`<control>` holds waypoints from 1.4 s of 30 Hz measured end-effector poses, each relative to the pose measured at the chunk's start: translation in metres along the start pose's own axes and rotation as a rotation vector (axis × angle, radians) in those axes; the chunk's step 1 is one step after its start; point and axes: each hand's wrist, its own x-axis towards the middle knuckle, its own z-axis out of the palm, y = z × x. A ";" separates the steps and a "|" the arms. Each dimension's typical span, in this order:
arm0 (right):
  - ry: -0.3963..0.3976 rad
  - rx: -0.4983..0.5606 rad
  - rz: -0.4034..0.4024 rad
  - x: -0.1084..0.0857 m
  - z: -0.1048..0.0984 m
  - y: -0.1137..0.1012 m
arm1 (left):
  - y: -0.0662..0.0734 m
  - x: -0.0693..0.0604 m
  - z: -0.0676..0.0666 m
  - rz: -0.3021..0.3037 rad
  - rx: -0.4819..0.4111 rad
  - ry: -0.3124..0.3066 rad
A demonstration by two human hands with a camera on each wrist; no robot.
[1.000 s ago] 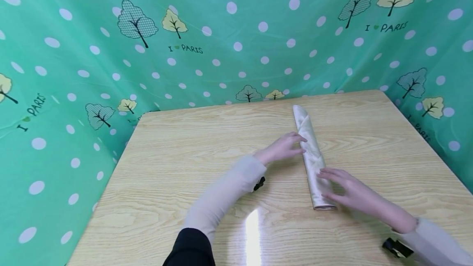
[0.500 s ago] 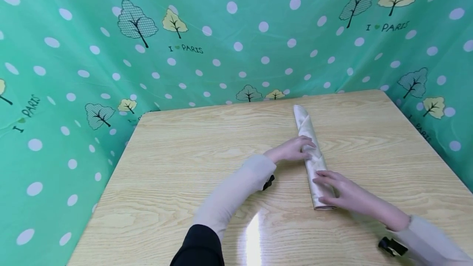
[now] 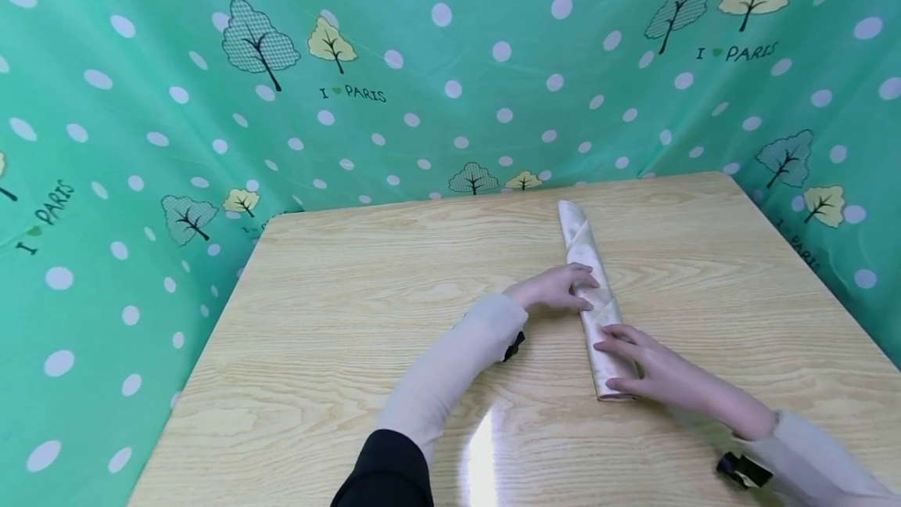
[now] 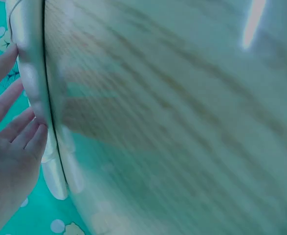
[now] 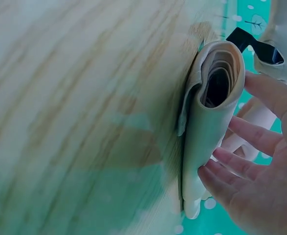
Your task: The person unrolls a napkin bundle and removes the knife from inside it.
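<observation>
A roll of shiny cream satin cloth [image 3: 580,237] lies lengthwise on the table, right of the middle. My left hand [image 3: 552,288] rests on the middle of the roll with lightly bent fingers. Nearer to me, my right hand [image 3: 655,366] touches the roll's near end from the right, thumb toward the end. In the left wrist view, extended fingertips of the left hand [image 4: 11,161] meet the side of the cloth [image 4: 31,68]. The right wrist view shows the cloth's [image 5: 202,142] spiralled, hollow end, with the right hand's [image 5: 260,186] relaxed fingers along its side.
The light wood-grain table [image 3: 352,280] reflects a bright strip of light near its front. A green curtain [image 3: 422,61] with dots and trees surrounds the back and sides. Black clips [image 3: 744,470] sit at both wrists.
My left hand has moved right and slightly nearer onto the cloth roll. My right hand has shifted slightly left, its fingers further over the roll. The roll stays about where it was.
</observation>
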 end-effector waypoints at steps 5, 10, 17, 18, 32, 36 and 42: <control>-0.022 0.020 0.037 0.000 0.000 0.000 | -0.001 0.000 0.002 -0.003 -0.009 -0.002; -0.039 0.051 0.085 0.000 -0.002 0.001 | 0.004 0.002 0.002 0.022 0.024 -0.005; -0.022 0.054 0.102 -0.004 -0.005 0.006 | 0.011 0.007 0.003 0.018 0.037 0.000; -0.020 0.055 0.103 -0.004 -0.006 0.007 | 0.011 0.009 0.003 0.019 0.042 0.004; 0.020 0.046 0.117 -0.016 -0.013 0.022 | 0.020 0.032 0.009 0.028 0.064 0.023; 0.036 0.019 0.100 -0.019 -0.015 0.026 | 0.023 0.037 0.009 0.008 0.064 0.012; 0.049 -0.011 0.088 -0.022 -0.016 0.030 | 0.027 0.042 0.010 -0.003 0.073 -0.006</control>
